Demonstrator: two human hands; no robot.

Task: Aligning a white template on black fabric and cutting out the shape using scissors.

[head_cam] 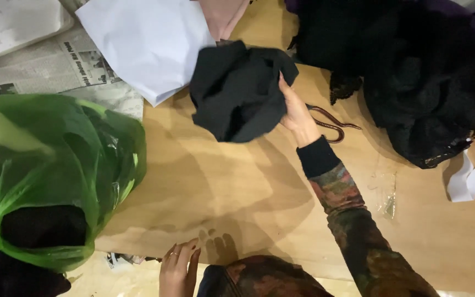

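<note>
Right hand (295, 113) lifts a black cloth (237, 91) over the table (237, 198).
Its fingers pinch the cloth's edge; left hand (178, 269) rests flat, fingers together, near a green plastic bag (56, 159).

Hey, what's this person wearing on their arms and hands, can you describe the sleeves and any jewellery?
The right hand is bare; its arm wears a mottled sleeve patterned in dark green, rust and grey, ending in a plain black ribbed cuff. The left hand wears a thin ring on one finger; its sleeve is out of view.
</note>
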